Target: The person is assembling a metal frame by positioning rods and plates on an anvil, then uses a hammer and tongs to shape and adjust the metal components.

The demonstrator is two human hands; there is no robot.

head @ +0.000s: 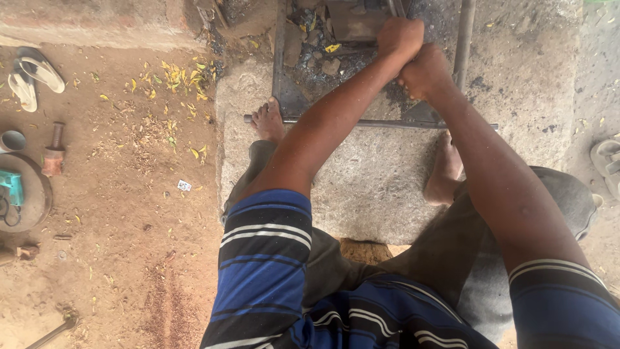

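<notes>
Striped blue sleeves (pixel 265 258) fill the foreground as a person seated on a stone slab (pixel 368 187) leans over a metal frame (pixel 282 71), both arms stretched forward. Left hand (pixel 400 37) and right hand (pixel 423 70) are clenched into fists, one just beside the other and touching; whatever they clasp is hidden inside the fingers, so what they hold cannot be told. The fists hover over the far part of the frame, close to its right upright bar (pixel 464 39). Inside the frame lie dark rubble, ash-coloured grit and a flat rusty plate (pixel 355 22), with a yellow scrap (pixel 332 48) among the debris.

A long steel rod (pixel 368 123) runs across the near edge of the frame, resting on the slab. The person's bare left foot (pixel 268 119) presses against this rod at its left end, while the right foot (pixel 445 168) sits just below it, partly covered by the right forearm. Both arms cross over the rod and block much of the frame's near corner.

Beyond the slab, reddish dirt ground (pixel 129 213) is scattered with yellow leaves (pixel 174 77). A pair of pale sandals (pixel 32 76) lies at upper left. Near the left edge sit a round metal disc (pixel 35 194) with a teal power tool (pixel 11 187) on it, a rusty threaded fitting (pixel 53 155) and a grey pipe end (pixel 11 140). A small white scrap (pixel 184 186) lies on the dirt. Another sandal (pixel 608 165) shows at the right edge.
</notes>
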